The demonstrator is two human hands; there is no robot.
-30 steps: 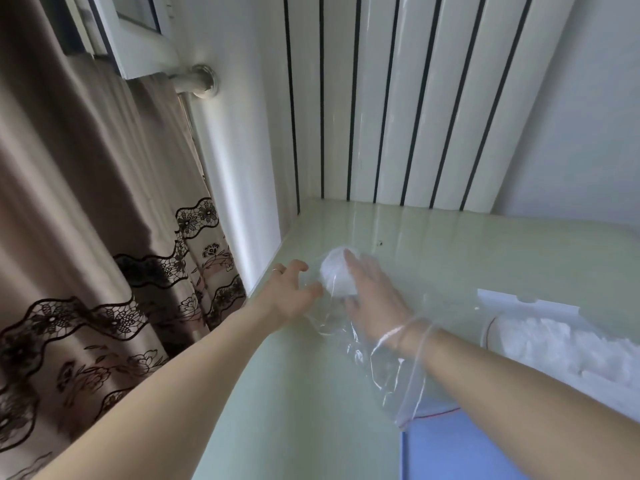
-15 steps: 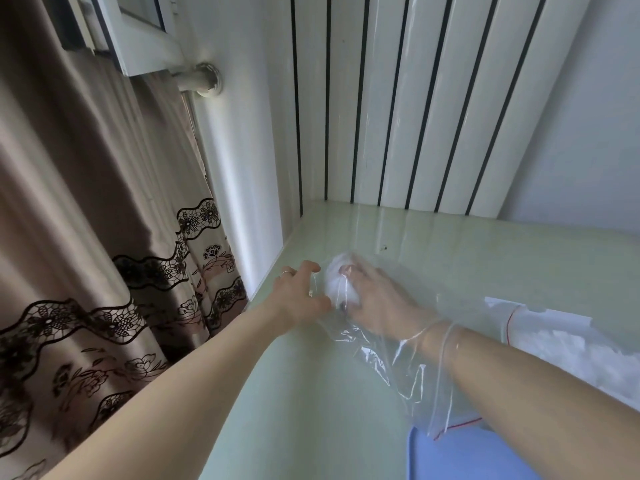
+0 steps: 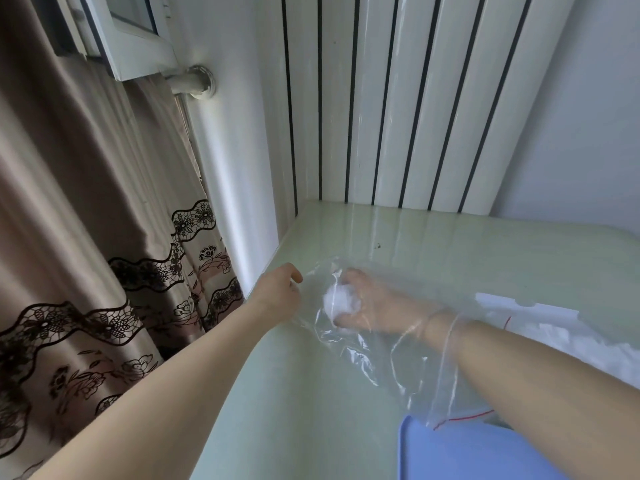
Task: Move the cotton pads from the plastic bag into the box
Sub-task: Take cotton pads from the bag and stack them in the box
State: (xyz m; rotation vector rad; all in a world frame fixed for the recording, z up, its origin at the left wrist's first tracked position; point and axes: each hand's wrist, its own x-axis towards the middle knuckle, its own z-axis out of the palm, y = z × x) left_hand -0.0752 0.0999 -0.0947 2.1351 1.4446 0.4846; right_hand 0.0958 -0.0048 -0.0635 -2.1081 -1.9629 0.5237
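Reaching deep into the plastic bag [image 3: 374, 344], the right hand [image 3: 372, 306] has its fingers curled round a small white clump of cotton pads [image 3: 337, 299] at the closed far end, thumb underneath, fingertips over the top. That clump sits on the pale green table [image 3: 277, 393], inside the film, near the table's left edge. It looks soft and bunched, more a fluffy wad than a neat stack; how many pads are in it cannot be told through the crinkled plastic.

The bag itself is clear and nearly flat, sleeved over the right wrist, its red-lined mouth [image 3: 464, 417] lying back toward the lower part of the view. Apart from this one wad it looks empty. And off to the right there is the box [image 3: 498, 299], its white flap showing and a heap of white cotton [image 3: 540, 337] already piled inside, partly hidden behind the forearm. So this reads as very late in the job: most of the load appears moved, with this last handful to draw out and carry across.

The left hand [image 3: 277, 292] is at the bag's far corner, fingers curled in; it seems to pinch the film to steady it, though the contact itself is hard to make out. A blue item [image 3: 450, 452] lies at the bottom edge, a patterned curtain [image 3: 86, 237] hangs to the left.
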